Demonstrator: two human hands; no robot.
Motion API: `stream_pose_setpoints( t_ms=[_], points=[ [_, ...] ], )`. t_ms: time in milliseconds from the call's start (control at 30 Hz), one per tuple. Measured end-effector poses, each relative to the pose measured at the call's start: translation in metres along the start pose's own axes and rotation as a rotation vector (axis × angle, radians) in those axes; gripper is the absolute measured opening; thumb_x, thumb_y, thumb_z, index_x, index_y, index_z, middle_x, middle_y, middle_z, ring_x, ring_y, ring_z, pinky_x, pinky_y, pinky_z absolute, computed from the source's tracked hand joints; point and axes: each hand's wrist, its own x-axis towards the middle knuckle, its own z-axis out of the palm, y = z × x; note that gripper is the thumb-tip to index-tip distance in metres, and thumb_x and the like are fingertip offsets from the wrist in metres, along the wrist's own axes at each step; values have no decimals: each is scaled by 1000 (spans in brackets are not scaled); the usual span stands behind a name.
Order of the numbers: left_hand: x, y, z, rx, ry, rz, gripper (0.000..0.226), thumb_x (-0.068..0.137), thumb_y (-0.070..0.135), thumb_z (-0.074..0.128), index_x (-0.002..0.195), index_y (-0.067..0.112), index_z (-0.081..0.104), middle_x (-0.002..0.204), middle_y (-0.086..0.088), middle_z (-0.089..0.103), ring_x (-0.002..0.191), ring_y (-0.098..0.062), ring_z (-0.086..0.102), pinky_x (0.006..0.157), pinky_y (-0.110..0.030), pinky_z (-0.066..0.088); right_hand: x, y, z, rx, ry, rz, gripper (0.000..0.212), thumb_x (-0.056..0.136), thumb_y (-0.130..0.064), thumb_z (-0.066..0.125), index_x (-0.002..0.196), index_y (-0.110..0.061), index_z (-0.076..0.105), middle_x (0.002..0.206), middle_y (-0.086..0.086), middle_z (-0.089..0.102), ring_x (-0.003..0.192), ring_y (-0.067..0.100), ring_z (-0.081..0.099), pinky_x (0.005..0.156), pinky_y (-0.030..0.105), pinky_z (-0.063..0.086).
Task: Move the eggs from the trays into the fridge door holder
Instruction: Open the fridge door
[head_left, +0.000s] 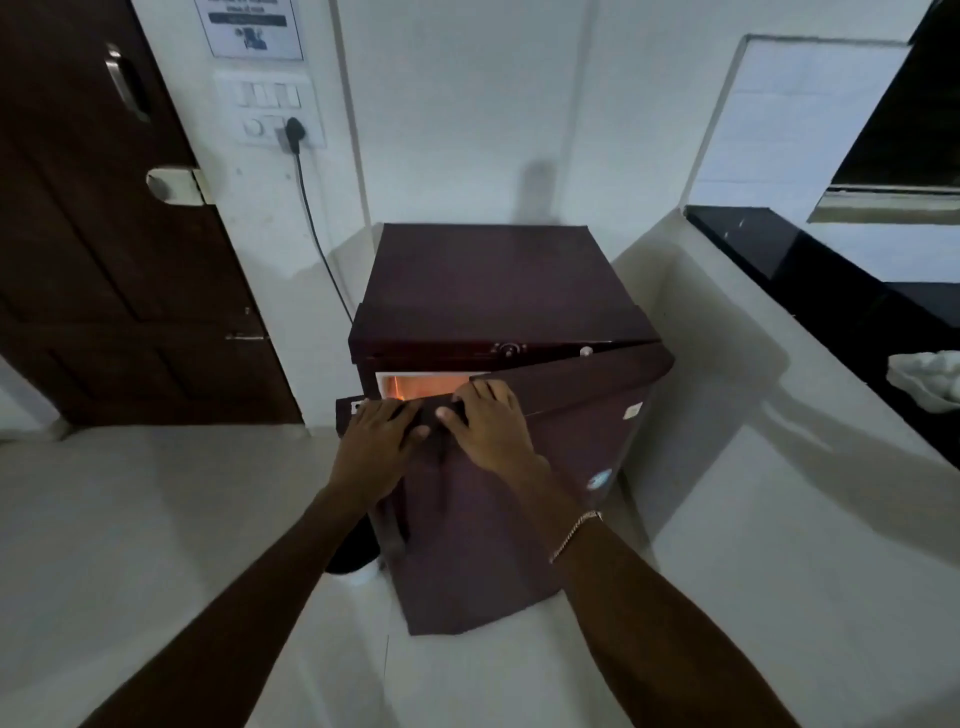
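A small maroon fridge (493, 291) stands on the pale floor against the wall. Its door (524, 499) is a little ajar, hinged on the right, and an orange-lit gap (415, 385) shows at the top left. My left hand (376, 444) and my right hand (491, 421) both lie on the door's upper left edge, with the fingers curled over it. No eggs, egg trays or the door holder are in view; the inside of the door is hidden.
A dark wooden door (104, 234) is at the left. A switchboard with a plug and cable (296, 140) hangs on the wall behind the fridge. A black countertop (810, 265) runs along the right, with something white (930, 376) on it.
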Motion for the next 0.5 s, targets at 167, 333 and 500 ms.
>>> stream_pose_setpoints(
  t_ms=[167, 333, 500],
  points=[
    [-67, 40, 3, 55, 3, 70, 58, 103, 42, 29, 148, 13, 49, 134, -11, 65, 121, -33, 60, 106, -47, 47, -56, 4, -16, -5, 6, 34, 35, 93, -56, 51, 101, -22, 58, 112, -2, 60, 119, 25, 46, 118, 47, 23],
    [-107, 70, -1, -34, 12, 196, 46, 104, 31, 44, 143, 9, 54, 126, -10, 71, 110, -29, 66, 98, -41, 51, -109, 14, -34, 8, 14, 82, 31, 93, -51, 55, 98, -21, 57, 112, -3, 59, 121, 24, 46, 121, 48, 18],
    [-118, 106, -12, -287, -122, 212, 35, 104, 33, 42, 97, 15, 72, 80, -2, 71, 75, -21, 67, 71, -38, 54, -158, 22, -47, -26, 12, 159, 33, 94, -51, 52, 101, -19, 58, 121, 0, 57, 133, 23, 42, 123, 51, 11]
  ],
)
